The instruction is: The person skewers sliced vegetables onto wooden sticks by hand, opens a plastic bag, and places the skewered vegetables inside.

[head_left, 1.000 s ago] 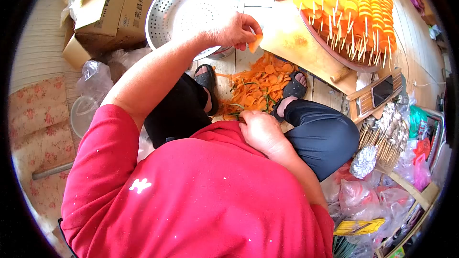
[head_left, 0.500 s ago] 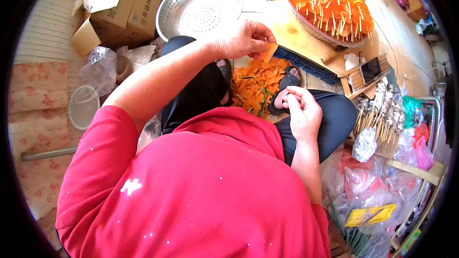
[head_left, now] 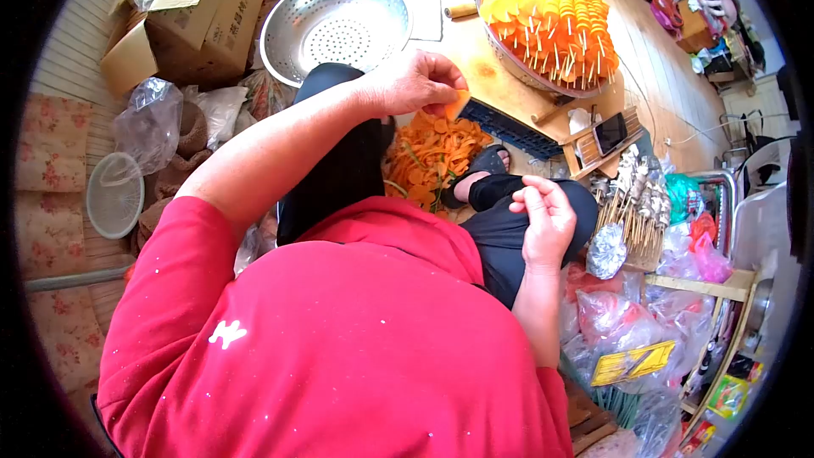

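My left hand (head_left: 415, 85) is closed in a pinch on a thin orange vegetable slice (head_left: 458, 104), above the floor between my knees. Beneath it lies a heap of orange slices and strips (head_left: 434, 153), partly hidden by my leg. Over my right thigh, my right hand (head_left: 547, 225) has its fingers curled and the thumb against them; whatever they may hold is too small to make out. Beyond the hands, a large bowl (head_left: 509, 53) carries many skewers threaded with orange slices (head_left: 555, 25).
A metal colander (head_left: 335, 30) stands ahead, with a cardboard box (head_left: 199, 21) to its left. At right are a phone (head_left: 610, 132) on a small wooden stand, bundled skewers (head_left: 632, 208), and plastic bags (head_left: 627, 322). A white plastic basket (head_left: 115, 195) is at left.
The view has shifted, so the surroundings appear further left. My left hand still pinches the orange slice, now turned more toward the hand. My right hand stays over the thigh, fingers still curled.
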A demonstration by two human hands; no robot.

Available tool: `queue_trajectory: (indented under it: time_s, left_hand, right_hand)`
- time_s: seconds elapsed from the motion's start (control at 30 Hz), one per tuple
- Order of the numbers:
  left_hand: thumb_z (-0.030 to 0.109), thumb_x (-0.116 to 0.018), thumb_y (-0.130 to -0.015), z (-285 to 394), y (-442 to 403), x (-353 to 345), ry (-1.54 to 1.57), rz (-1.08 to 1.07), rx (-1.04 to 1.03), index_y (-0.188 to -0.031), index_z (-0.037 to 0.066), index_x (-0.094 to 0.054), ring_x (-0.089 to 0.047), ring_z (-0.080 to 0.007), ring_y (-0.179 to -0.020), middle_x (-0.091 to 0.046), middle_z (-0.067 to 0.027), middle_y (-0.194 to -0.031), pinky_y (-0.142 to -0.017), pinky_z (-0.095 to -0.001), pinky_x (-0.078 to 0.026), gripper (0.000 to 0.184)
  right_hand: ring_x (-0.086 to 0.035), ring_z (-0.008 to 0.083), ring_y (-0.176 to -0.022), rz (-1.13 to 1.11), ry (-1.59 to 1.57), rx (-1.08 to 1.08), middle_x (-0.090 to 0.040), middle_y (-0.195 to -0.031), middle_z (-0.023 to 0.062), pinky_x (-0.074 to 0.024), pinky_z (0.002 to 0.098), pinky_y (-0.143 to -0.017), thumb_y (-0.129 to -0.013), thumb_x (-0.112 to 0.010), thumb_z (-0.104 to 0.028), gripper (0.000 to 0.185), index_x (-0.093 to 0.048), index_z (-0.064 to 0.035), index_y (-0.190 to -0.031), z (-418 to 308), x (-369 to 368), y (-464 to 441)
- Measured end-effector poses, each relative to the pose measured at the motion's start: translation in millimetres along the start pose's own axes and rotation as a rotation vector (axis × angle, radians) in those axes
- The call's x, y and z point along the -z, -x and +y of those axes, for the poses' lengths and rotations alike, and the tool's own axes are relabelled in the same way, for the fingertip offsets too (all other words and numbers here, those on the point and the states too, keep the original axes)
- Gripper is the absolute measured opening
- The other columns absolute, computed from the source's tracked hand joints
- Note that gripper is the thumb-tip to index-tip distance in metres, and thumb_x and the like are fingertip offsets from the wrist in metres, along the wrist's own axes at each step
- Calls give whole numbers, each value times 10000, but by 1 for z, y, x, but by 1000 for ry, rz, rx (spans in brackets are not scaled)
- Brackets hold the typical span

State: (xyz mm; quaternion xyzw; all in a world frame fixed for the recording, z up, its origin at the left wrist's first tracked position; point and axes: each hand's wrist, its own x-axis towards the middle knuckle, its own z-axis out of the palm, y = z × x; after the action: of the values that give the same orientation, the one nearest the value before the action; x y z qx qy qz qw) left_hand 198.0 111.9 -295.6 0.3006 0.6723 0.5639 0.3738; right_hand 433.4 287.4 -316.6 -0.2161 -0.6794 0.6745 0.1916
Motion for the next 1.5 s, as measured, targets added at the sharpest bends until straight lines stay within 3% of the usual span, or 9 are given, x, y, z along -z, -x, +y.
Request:
queue_trajectory:
  time_s: [0.23,0.4,0.5,0.63,0.83,1.03,1.13,1.3,1.5]
  left_hand:
    - [19,-566,-785,-20,-7,13,-224,-56,164,-968,1,-615,-593,-87,-694,-627,-15,-777,-635,-235,-501,190]
    - [159,-646,-778,-27,-23,-4,-604,-98,31,-935,15,-642,-639,-145,-635,-668,-83,-725,-636,-291,-511,213]
    - [178,-623,-783,-17,-45,0,-573,21,177,-904,5,-651,-655,-198,-630,-667,-109,-714,-636,-307,-519,213]
    - [173,-607,-833,-28,-93,27,-121,371,121,-955,0,-627,-635,-139,-642,-647,-77,-761,-611,-277,-516,213]
    - [169,-613,-778,-22,-155,46,246,682,208,-1257,20,-415,-525,-211,-1025,-581,-112,-1075,-848,-366,-427,539]
    - [169,-590,-781,-51,-191,41,508,300,477,-1304,37,-357,-479,-251,-1057,-517,-91,-1117,-904,-441,-393,588]
    - [122,-579,-760,-47,-202,26,629,250,460,-1316,135,-362,-482,-258,-1045,-503,-75,-1136,-907,-497,-376,597]
    - [69,-643,-726,-34,-212,25,751,171,324,-1312,221,-308,-456,-308,-1150,-480,-73,-1235,-910,-597,-366,692]
    - [25,-600,-796,-48,-221,17,789,211,248,-1224,161,-476,-573,-236,-1026,-579,-46,-1138,-841,-464,-493,466]
  right_hand:
    - [-553,97,-597,134,-139,29,-616,-762,59,-466,204,-577,-887,-558,-62,142,-620,8,-995,-35,18,-63]
    - [-538,95,-574,178,-213,-32,-604,-746,56,-471,212,-541,-893,-542,-67,154,-603,2,-1016,-36,22,-101]
    - [-530,93,-577,210,-196,-24,-598,-745,48,-462,212,-541,-898,-531,-72,156,-595,-6,-1024,-31,26,-114]
    - [-526,83,-574,479,-259,57,-594,-733,32,-453,205,-539,-892,-538,-62,143,-614,-17,-1004,-20,49,-142]
    - [-556,108,-705,639,-329,-108,-605,-852,32,-467,247,-659,-843,-587,-73,228,-575,-52,-1070,4,90,-210]
    - [-558,212,-960,746,-324,-248,-565,-1108,117,-466,349,-806,-846,-609,-225,385,-522,-42,-1173,31,129,-278]
    - [-378,313,-1264,574,-377,-356,-374,-1391,164,-310,432,-1025,-866,-567,-354,603,-375,-49,-1350,43,142,-305]
    - [-347,273,-1282,445,-380,-416,-358,-1417,98,-217,421,-1054,-841,-570,-459,698,-352,-59,-1369,47,140,-332]
    - [-386,200,-1244,263,-553,-258,-447,-1350,56,-226,368,-1059,-883,-550,-387,547,-450,-42,-1296,59,143,-338]
